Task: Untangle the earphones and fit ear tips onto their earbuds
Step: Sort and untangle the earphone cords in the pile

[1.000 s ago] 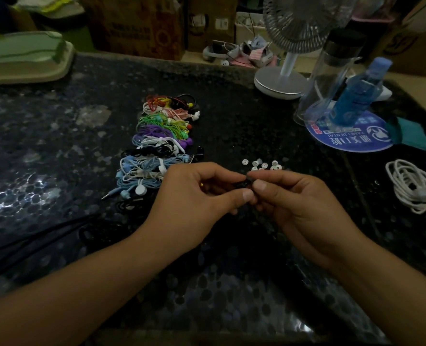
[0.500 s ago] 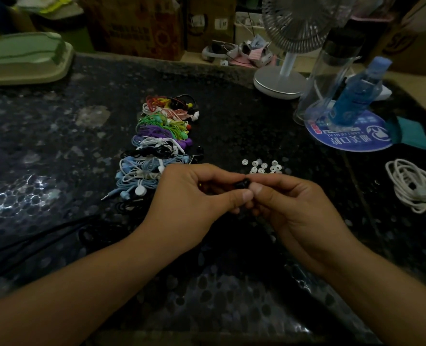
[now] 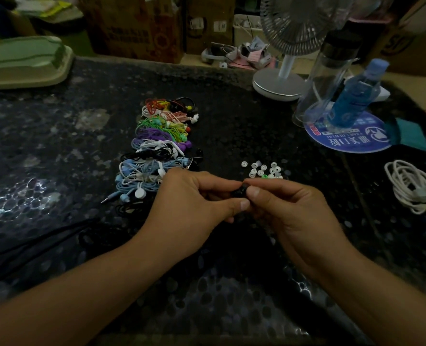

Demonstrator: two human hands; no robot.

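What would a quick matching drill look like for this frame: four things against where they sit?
Things:
1. loose ear tips
2. coiled white cable
3. blue bottle
4. black earbud

Places:
A. standing on the round blue mat
B. pinched between the left hand and right hand
C. near the table's right edge
D. scattered on the table just beyond the fingertips

Pairs: 1-D, 2-C, 3-A, 4-B
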